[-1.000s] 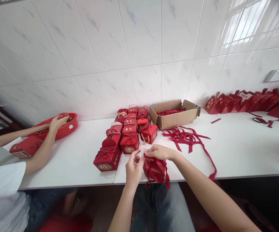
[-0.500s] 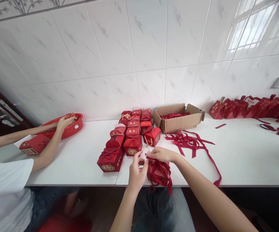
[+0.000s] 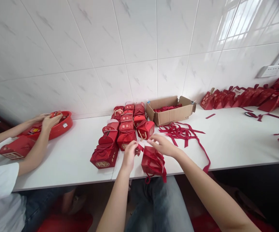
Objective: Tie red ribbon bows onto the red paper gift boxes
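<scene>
A red gift box with loose dark red ribbons over it stands at the table's front edge. Just left of its top, my left hand is closed on a piece of red ribbon. Above the box's back side is my right hand, its fingers apart and nothing visible in them. Beyond and to the left, closed red boxes stand in rows, some tied with cord or ribbon.
A cardboard box holds red ribbon, with a ribbon tangle before it. Red bags line the wall at right. On the left, a person's hands reach over a red basin. Another arm shows far right.
The view has shifted right and down. My hands have moved apart; my left hand has drawn a ribbon piece leftward, and my right hand has come off the box. An arm has appeared far right.
</scene>
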Demonstrator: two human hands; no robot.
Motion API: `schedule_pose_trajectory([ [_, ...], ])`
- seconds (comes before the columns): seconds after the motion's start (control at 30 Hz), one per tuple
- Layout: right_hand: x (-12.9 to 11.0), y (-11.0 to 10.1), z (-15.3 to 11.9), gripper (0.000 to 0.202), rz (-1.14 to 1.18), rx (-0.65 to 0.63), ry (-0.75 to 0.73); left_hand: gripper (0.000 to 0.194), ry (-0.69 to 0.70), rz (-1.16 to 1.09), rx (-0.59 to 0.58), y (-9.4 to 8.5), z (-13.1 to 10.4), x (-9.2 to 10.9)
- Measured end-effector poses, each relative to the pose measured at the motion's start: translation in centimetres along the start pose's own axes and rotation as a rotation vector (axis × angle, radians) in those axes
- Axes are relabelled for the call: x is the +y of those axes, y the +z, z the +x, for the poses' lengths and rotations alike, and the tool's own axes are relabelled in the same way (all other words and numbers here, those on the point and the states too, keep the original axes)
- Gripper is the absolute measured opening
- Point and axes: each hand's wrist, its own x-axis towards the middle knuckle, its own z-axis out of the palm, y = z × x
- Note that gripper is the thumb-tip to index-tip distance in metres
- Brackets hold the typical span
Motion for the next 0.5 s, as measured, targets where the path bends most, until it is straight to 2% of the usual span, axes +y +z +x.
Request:
schedule_pose_trajectory([
  [0.03,-0.2,-0.5,-1.5,0.04,0.071,0.119,0.032,0.016,0.004,-0.064,0.005,-0.2,0.2,0.9],
  [0.07,-0.4,-0.8,-3.3,0.041,0.189,0.157,0.075,0.015,0.01,-0.117,0.006,-0.4,0.4,1.9],
  [0.1,-0.3,-0.7,-5.2,0.045,0.334,0.079,0.116,0.013,0.028,-0.156,0.008,-0.6,0.6,3.0],
  [0.13,-0.1,-0.3,-7.2,0.05,0.479,-0.057,0.148,0.011,0.044,-0.18,0.005,-0.9,0.7,4.2],
  [0.2,1.0,1.8,-10.6,0.057,0.718,-0.369,0.257,0.009,0.11,-0.236,0.022,-1.3,0.8,6.9],
  [0.23,1.7,3.3,-11.9,0.058,0.801,-0.431,0.322,0.007,0.15,-0.261,0.055,-1.4,0.8,8.1],
  [0.27,2.6,5.0,-12.8,0.06,0.904,-0.399,0.373,0.006,0.188,-0.289,0.086,-1.5,0.7,9.3],
  [0.3,3.5,6.6,-13.4,0.063,1.047,-0.287,0.457,0.005,0.214,-0.315,0.125,-1.5,0.6,10.3],
  [0.33,4.4,8.0,-13.7,0.067,1.208,-0.228,0.537,0.005,0.231,-0.338,0.164,-1.6,0.6,11.2],
  [0.37,5.3,9.2,-13.7,0.072,1.355,-0.211,0.606,0.005,0.244,-0.352,0.192,-1.6,0.5,11.8],
  [0.43,6.7,10.5,-13.1,0.078,1.574,-0.189,0.701,0.006,0.261,-0.354,0.216,-1.7,0.3,12.6],
  [0.5,7.6,10.7,-12.1,0.075,1.706,-0.145,0.783,0.009,0.255,-0.328,0.206,-1.9,0.2,12.8],
])
